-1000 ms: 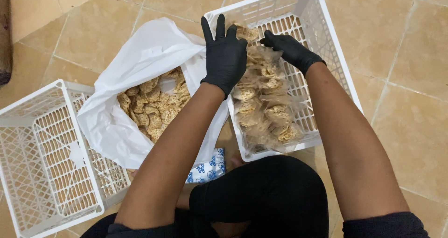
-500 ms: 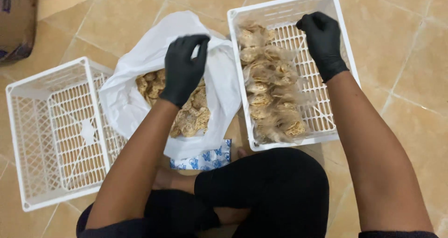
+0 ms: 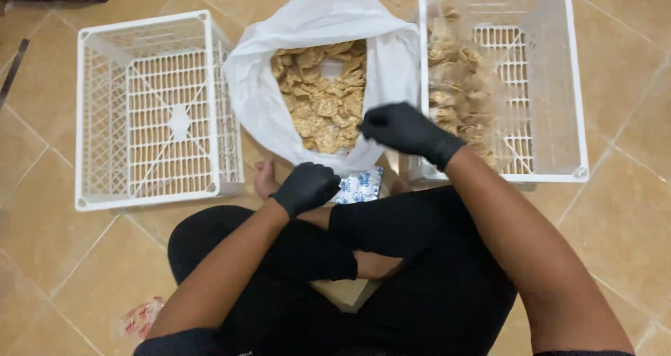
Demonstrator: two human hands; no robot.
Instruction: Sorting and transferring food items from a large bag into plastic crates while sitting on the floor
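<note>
We saw the right hand [image 3: 409,130], in a black glove, reaching across the near edge of the white bag [image 3: 318,20], its fingers curled together at the bag's rim; whether they pinched the plastic or only touched it we could not tell. The left hand [image 3: 306,187], gloved too, sat lower, just off the bag's near edge, loosely closed, and we could not make out anything in it. The bag lay open on the tiled floor [image 3: 629,209] between two white crates, and it was filled with pale brown crackers [image 3: 323,90], flat and irregular. The right crate [image 3: 567,83] held clear packets of the same crackers [image 3: 451,83] along its left side; the left crate [image 3: 150,111] showed only its grid bottom. A blue-and-white packet [image 3: 360,186] peeked out beside the left hand, mostly hidden by the bag and the knee. The right forearm covered the crate's near-left corner.
</note>
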